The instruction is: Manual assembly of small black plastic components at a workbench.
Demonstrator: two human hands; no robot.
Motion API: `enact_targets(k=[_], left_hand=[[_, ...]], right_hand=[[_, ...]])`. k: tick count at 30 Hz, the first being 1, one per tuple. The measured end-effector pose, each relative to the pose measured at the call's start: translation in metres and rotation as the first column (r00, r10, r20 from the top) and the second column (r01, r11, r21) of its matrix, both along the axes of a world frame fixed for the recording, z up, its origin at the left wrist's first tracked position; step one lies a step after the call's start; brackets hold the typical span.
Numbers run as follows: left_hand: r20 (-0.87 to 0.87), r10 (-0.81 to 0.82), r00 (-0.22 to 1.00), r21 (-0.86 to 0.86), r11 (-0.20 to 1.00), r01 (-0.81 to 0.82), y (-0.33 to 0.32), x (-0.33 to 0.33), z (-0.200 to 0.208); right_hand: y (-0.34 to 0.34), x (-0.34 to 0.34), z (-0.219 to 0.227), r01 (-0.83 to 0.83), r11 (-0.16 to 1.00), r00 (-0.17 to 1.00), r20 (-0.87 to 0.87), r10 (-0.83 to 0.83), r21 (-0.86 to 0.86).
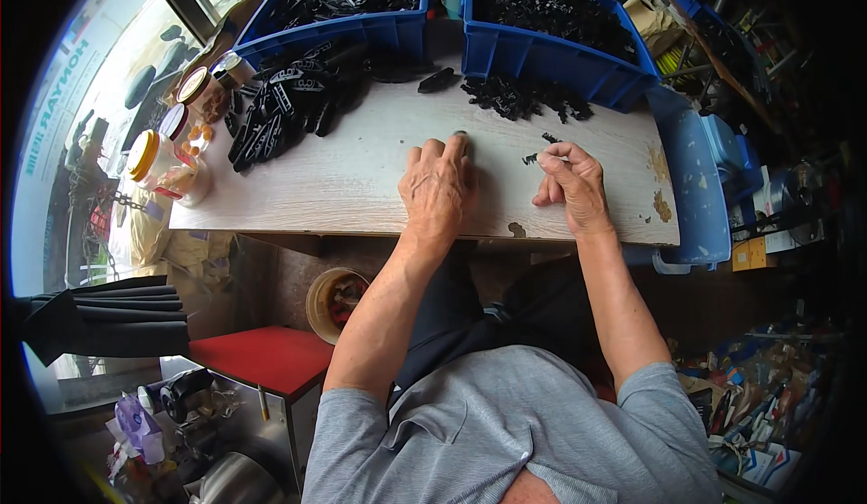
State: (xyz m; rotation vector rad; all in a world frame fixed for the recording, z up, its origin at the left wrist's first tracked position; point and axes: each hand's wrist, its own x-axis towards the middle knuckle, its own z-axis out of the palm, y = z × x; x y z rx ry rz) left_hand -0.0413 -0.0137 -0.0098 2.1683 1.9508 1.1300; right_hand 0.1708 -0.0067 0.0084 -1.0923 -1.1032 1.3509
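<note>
My left hand [433, 188] rests back-up on the pale tabletop, fingers curled; a dark bit shows at the index fingertip, and whatever lies beneath the palm is hidden. To its right, my right hand [578, 186] is raised a little, thumb and index finger pinched on a small black toothed piece [530, 159]. Another small black piece [549, 138] is beside those fingertips; whether it is held or lying on the table I cannot tell. Beyond the right hand lies a pile of small black toothed pieces [515, 98]. Long black plastic parts [280, 111] are heaped at the far left.
Two blue crates stand at the back, the left crate [343, 27] with long black parts, the right crate [551, 52] with small ones. Several lidded jars [167, 165] line the table's left edge. A light-blue bin [695, 197] adjoins its right edge. A bucket [318, 310] sits below.
</note>
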Motion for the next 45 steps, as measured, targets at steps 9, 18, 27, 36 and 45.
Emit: enact_targets(k=[9, 18, 27, 36, 45], left_hand=[[0.022, 0.014, 1.0, 0.093, 0.996, -0.016, 0.001, 0.0, -0.005], [0.977, -0.128, 0.171, 0.039, 0.893, 0.448, -0.016, 0.038, -0.003], [0.997, -0.05, 0.056, 0.009, 0.816, 0.577, -0.012, 0.05, 0.001], [0.995, 0.101, 0.023, -0.095, 0.802, 0.59, -0.01, 0.042, 0.021], [0.989, 0.147, -0.026, -0.114, 0.858, 0.501, -0.012, 0.045, 0.022]], right_hand=[[-0.002, -0.005, 0.0, 0.019, 1.0, 0.999, -0.048, -0.019, -0.018], [-0.009, -0.02, -0.003, -0.003, 1.0, 0.965, -0.264, 0.01, 0.027], [-0.007, -0.014, -0.004, -0.06, 0.998, 0.963, -0.262, 0.056, -0.008], [-0.003, -0.01, -0.001, -0.112, 0.992, 0.972, -0.213, 0.097, -0.058], [-0.001, -0.018, 0.013, -0.075, 0.99, 0.994, 0.066, 0.083, -0.116]])
